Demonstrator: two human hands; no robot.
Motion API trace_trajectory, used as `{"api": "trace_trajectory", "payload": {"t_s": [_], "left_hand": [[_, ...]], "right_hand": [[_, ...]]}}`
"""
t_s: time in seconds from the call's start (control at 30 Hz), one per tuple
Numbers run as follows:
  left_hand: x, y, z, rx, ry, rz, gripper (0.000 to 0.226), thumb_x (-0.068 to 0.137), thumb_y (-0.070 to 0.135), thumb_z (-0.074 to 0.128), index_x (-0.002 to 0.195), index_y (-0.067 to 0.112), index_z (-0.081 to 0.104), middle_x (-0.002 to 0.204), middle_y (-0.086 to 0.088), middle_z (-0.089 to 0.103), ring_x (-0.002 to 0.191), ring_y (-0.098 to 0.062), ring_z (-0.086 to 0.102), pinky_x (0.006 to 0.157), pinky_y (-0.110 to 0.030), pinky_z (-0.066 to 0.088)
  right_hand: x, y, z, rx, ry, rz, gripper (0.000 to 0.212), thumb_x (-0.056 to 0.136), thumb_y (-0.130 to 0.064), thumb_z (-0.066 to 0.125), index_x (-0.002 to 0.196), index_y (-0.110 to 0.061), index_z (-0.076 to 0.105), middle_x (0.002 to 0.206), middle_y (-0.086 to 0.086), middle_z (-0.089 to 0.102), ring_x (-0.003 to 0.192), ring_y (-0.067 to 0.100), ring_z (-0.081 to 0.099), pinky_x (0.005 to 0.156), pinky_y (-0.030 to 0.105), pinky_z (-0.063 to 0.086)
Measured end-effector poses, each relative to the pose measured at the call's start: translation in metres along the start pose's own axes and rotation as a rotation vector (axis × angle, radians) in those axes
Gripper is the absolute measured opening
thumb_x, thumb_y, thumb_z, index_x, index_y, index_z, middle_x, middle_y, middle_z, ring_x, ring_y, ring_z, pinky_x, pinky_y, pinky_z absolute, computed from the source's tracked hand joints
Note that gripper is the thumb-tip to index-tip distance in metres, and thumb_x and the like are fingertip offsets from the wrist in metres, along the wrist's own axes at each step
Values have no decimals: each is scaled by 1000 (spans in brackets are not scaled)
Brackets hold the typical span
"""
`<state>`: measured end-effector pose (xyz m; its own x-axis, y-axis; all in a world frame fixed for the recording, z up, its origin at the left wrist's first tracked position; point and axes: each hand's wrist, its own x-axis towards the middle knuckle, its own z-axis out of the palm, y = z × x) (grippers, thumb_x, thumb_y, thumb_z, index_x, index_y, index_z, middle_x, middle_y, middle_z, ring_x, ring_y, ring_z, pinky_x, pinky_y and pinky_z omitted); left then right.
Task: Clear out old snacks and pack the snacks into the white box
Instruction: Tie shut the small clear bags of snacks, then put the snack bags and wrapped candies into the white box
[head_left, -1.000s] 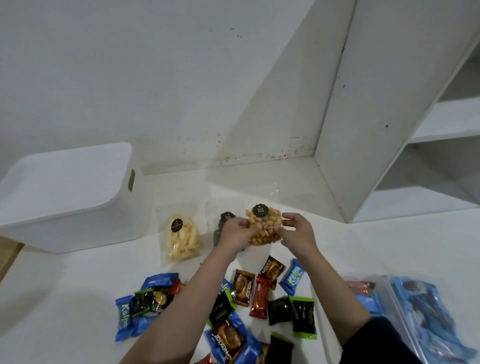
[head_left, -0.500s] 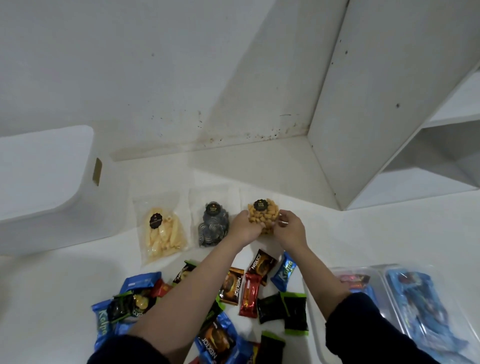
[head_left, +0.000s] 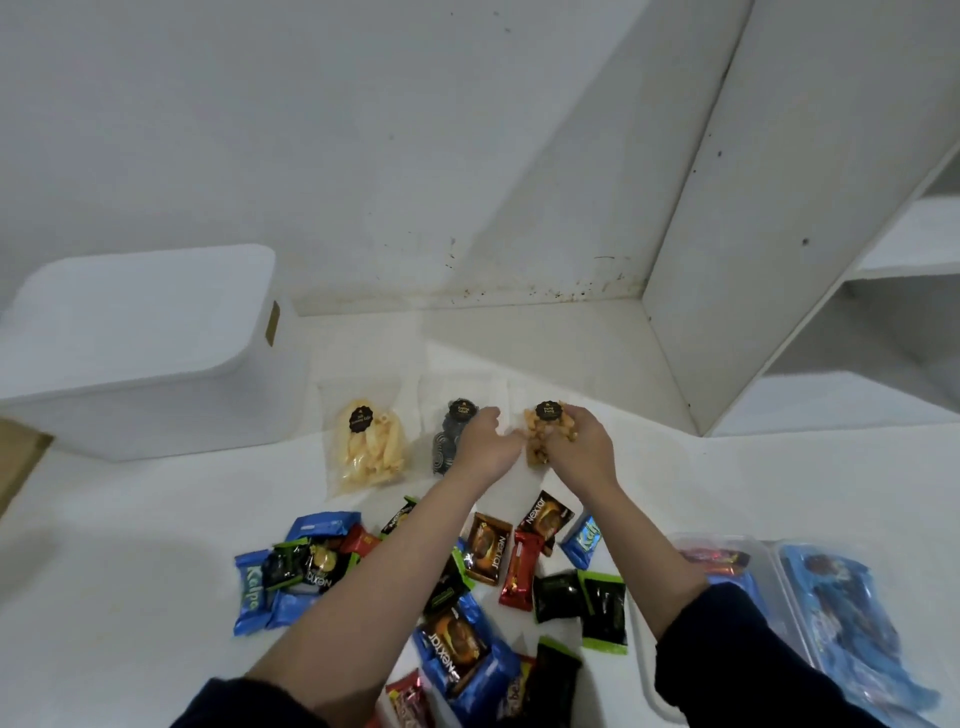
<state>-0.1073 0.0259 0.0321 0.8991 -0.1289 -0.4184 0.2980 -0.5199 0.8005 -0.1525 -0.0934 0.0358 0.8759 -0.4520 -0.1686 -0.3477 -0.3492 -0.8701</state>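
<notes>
At frame centre, your right hand (head_left: 582, 447) now presses peanut bag (head_left: 543, 431) flat onto table (head_left: 130, 519); left hand (head_left: 480, 441), fingers relaxed, has let go. Row set; white box (head_left: 140, 353), upper left, still lidded.

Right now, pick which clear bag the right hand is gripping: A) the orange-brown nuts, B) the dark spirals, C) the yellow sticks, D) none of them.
A: the right hand curls round the bag of orange-brown nuts, the rightmost of the three clear bags, while the left hand sits beside it over the dark spirals.
</notes>
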Motion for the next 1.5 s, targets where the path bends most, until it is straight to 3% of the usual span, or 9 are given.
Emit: {"api": "trace_trajectory", "payload": {"t_s": [0.13,0.27,0.53,0.77,0.93,1.17,1.3,1.43,1.5], "left_hand": [[-21,-12,-43,-144,187,72,12,87,17,57,91,28,52,85,14,50,95,-18,53,81,-27,41],[-44,-30,-103,-221,388,106,39,89,18,57,126,12,51,119,1,53,110,-17,53,89,-25,41],[-72,-87,-265,-263,765,130,32,88,14,56,120,10,53,126,-11,47,112,-23,54,91,-33,47],[-73,-138,-395,-241,911,27,42,85,18,62,123,7,51,130,-16,46,119,-32,49,98,-43,46],[-64,-158,-455,-136,886,44,51,83,23,65,122,-5,48,125,-23,49,118,-36,46,97,-46,44],[-32,-157,-500,-199,645,-24,66,83,26,63,138,3,34,135,-16,47,120,-35,52,99,-44,46],[-15,-151,-512,-172,591,-162,77,85,35,61,146,10,22,143,-16,30,123,-35,46,99,-43,45],[-5,-145,-527,-197,569,-327,55,85,29,58,132,5,42,135,-17,35,110,-35,52,81,-37,47],[1,-144,-534,-237,544,-319,45,82,19,54,124,3,49,131,-18,44,106,-34,54,86,-38,52]], "right_hand": [[-24,-34,23,-18,-58,-65,47,90,-22,55,135,-11,46,136,7,50,125,24,47,97,28,38],[-47,-73,62,1,-99,-152,47,91,-26,54,136,-16,45,138,3,50,117,15,51,93,26,39],[-80,-161,176,131,-223,-159,45,91,-24,57,133,-13,47,137,2,50,121,17,51,91,26,41],[-79,-223,254,125,-158,-169,55,88,-28,60,136,-8,43,138,8,49,123,21,50,91,25,37],[-67,-252,283,60,-66,-86,52,86,-18,59,132,-2,43,124,14,56,89,20,50,75,25,38],[-49,-270,294,-12,-31,-15,46,84,-17,60,124,2,48,117,13,52,108,28,52,83,29,38],[-40,-274,294,-10,-36,59,15,79,-14,60,76,-4,49,86,9,48,80,26,50,64,33,41],[-30,-279,293,-59,-60,130,16,82,-11,54,89,0,45,101,16,43,86,32,47,64,34,39],[-26,-279,292,-60,-76,144,7,82,-6,50,84,-1,46,98,17,42,80,31,45,59,31,37]]}}
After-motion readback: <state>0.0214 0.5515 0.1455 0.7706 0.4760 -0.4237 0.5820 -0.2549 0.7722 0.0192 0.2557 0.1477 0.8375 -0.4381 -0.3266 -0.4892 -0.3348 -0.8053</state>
